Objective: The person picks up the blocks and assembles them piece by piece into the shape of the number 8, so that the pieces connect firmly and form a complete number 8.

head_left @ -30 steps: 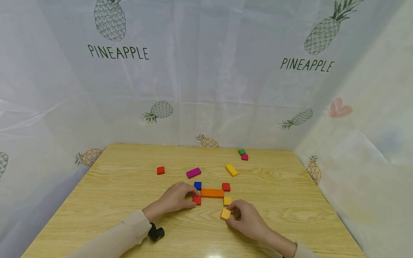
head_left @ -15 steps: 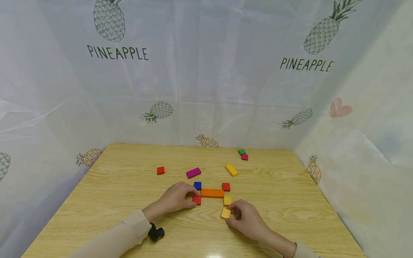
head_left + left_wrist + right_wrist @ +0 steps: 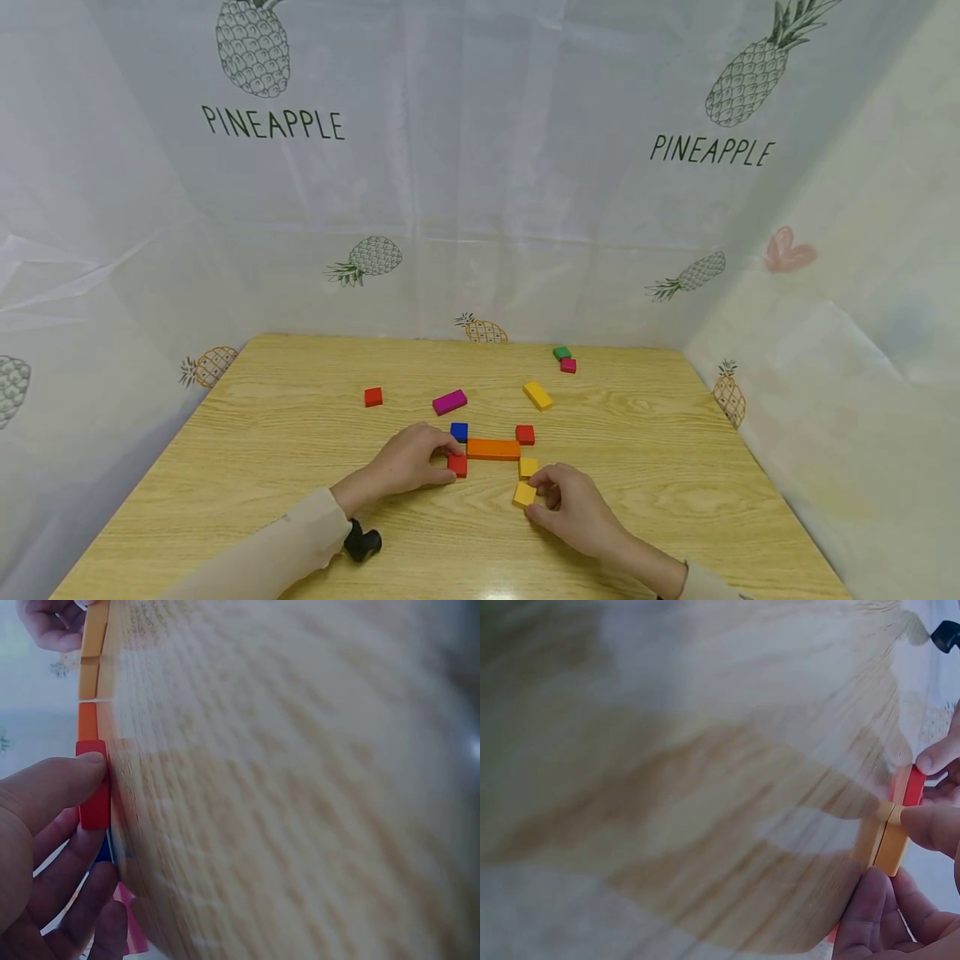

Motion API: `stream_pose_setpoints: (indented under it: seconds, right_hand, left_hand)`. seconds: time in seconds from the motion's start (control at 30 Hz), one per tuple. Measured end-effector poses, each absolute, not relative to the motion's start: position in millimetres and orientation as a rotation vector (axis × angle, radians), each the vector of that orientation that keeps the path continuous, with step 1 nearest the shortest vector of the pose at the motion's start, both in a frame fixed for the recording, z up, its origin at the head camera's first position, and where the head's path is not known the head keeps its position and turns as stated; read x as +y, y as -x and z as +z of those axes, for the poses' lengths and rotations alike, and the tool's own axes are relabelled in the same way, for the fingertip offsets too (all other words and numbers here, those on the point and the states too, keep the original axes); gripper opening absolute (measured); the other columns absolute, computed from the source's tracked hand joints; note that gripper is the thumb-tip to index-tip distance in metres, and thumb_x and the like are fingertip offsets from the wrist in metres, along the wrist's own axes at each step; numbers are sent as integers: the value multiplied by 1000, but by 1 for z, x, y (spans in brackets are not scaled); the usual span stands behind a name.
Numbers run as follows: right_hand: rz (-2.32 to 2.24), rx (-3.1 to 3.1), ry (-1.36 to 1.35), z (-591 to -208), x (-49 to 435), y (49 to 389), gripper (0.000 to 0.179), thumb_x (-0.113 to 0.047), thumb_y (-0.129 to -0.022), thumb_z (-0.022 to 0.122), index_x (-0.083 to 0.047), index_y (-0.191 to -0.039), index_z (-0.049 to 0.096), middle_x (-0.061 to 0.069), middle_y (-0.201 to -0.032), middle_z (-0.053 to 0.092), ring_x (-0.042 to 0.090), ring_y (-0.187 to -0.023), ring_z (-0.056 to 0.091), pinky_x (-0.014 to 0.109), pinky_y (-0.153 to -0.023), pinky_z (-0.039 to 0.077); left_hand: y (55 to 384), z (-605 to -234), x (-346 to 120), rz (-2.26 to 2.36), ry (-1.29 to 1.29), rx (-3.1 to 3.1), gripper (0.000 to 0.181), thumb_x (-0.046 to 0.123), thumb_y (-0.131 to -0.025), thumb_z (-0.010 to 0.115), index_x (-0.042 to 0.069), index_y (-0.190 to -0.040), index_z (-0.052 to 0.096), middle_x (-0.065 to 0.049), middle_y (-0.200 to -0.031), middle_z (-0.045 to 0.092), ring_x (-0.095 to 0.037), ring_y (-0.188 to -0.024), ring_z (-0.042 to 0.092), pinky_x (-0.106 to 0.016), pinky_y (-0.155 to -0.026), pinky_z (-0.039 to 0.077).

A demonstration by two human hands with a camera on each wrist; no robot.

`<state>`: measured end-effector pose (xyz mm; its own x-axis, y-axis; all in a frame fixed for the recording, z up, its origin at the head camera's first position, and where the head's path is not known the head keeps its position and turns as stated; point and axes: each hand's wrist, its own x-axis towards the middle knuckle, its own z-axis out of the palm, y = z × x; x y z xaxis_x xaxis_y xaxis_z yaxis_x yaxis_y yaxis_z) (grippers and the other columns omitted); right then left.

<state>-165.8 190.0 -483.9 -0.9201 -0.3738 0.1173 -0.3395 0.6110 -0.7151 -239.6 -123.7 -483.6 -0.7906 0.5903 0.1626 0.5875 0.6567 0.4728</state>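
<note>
My left hand [image 3: 408,458] pinches a red block [image 3: 458,467] at the near left end of a long orange block [image 3: 492,450]. In the left wrist view, the thumb lies on one face of that red block [image 3: 93,799] with fingers behind it. Between thumb and fingers of my right hand [image 3: 576,510] is a yellow block [image 3: 523,495], lying just on the near side of a second yellow block [image 3: 528,467]. That second one sits at the orange block's near right end. A blue block [image 3: 459,432] and another red block [image 3: 525,435] stand by its far corners.
Farther back on the wooden table [image 3: 300,450] lie a red block [image 3: 373,397], a purple block [image 3: 450,402], a longer yellow block [image 3: 537,396], a green block [image 3: 562,353] and a pink block [image 3: 568,365]. Pineapple-print sheeting [image 3: 480,183] encloses the table's back and sides.
The yellow block in my right hand has edged slightly away from me, closer to the second yellow block. My left hand and the other blocks stay where they were.
</note>
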Motion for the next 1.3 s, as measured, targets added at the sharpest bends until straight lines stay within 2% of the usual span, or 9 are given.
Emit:
stream_pose_setpoints:
  seconds: [0.4,0.67,1.3]
  right_hand:
    - [-1227,2803,616,-485,190,167,28,-15,-89,88,-5,-108,71,3,-97,66,8,-78,58,22,-67,52]
    - [-1201,2843,624,-485,189,168,28,-15,-87,89,-7,-106,71,2,-95,65,7,-77,58,22,-66,51]
    - [-1208,2831,610,-485,189,168,27,-15,-88,89,-6,-107,71,3,-95,65,7,-76,57,22,-66,51]
  left_hand:
    - [240,-481,-122,821,-1028,2853,22,22,-87,90,22,-108,81,11,-103,78,-13,-93,65,-37,-87,54]
    - [240,-482,-123,818,-1033,2856,22,22,-87,89,23,-107,81,15,-102,77,-12,-91,63,-33,-85,53]
    - [242,-485,-124,816,-1018,2853,22,24,-87,89,23,-108,81,15,-101,76,-10,-92,63,-34,-86,54]
